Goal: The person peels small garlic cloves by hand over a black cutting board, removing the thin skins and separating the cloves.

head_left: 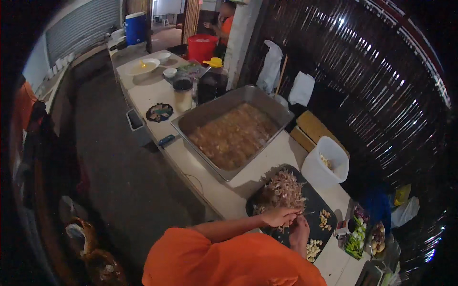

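Observation:
My left hand (281, 216) holds a small knife (307, 213), its thin blade pointing right. Close against it, the fingers of my right hand (300, 228) are bent near the blade; whatever lies between them is too small to make out. Both hands are over the near part of a black cutting board (318, 200). A heap of papery flakes (284, 189), looking like garlic skins, covers much of the board. At its right side lie unpeeled garlic cloves (325, 219), and nearer my body a group of peeled garlic cloves (313, 249).
A deep metal tray (227, 177) of brownish food stands beyond the board. Around are a white plastic tub (322, 169), a mug (344, 228), a container of chopped greens (355, 239), a blue-handled tool (166, 140) and a dark jug (212, 85). Another person (226, 26) is by a red bucket (201, 48).

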The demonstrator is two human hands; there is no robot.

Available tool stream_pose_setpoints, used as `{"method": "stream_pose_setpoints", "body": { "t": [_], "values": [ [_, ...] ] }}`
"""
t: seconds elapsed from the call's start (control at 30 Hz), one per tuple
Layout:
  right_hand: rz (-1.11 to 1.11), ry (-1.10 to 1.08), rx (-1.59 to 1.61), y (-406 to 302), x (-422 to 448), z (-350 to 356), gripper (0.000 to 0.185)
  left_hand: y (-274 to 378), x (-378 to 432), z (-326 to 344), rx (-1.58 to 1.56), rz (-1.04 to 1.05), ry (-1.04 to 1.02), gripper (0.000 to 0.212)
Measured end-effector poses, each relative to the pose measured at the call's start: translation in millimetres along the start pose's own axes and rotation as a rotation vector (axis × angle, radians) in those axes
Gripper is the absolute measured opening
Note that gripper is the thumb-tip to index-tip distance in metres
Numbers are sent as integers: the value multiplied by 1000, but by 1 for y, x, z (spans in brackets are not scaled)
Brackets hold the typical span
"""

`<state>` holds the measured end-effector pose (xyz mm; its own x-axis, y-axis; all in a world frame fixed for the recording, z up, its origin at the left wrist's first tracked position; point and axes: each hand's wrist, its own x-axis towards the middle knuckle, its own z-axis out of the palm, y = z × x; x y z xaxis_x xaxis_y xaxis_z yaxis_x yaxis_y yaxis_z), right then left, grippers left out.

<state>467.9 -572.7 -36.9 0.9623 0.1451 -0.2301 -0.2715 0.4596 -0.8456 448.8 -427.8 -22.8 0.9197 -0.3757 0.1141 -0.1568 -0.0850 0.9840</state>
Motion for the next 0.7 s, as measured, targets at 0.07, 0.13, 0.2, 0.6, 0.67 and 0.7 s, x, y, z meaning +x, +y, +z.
{"method": "stream_pose_setpoints", "body": {
  "t": [0.07, 0.13, 0.2, 0.6, 0.67, 0.7],
  "values": [
    [11, 45, -32, -6, -4, 9, 4, 3, -2, -1, -7, 27, 14, 37],
    [22, 101, -57, -8, -6, 11, 4, 2, -5, 0, -15, 48, 17, 37],
    [26, -36, -46, -5, -5, 1, 4, -1, -5, 1, -27, 83, 30, 38],
    [-4, 68, -120, -4, -19, 10, 4, 18, -18, 4, -18, -88, 117, 32],
    [-38, 110, -146, -4, -18, 5, 3, -13, -3, 17, -66, -43, 121, 32],
    [-65, 157, -170, -5, -18, 0, 1, -25, 8, 25, -117, -7, 122, 32]
  ]
}}
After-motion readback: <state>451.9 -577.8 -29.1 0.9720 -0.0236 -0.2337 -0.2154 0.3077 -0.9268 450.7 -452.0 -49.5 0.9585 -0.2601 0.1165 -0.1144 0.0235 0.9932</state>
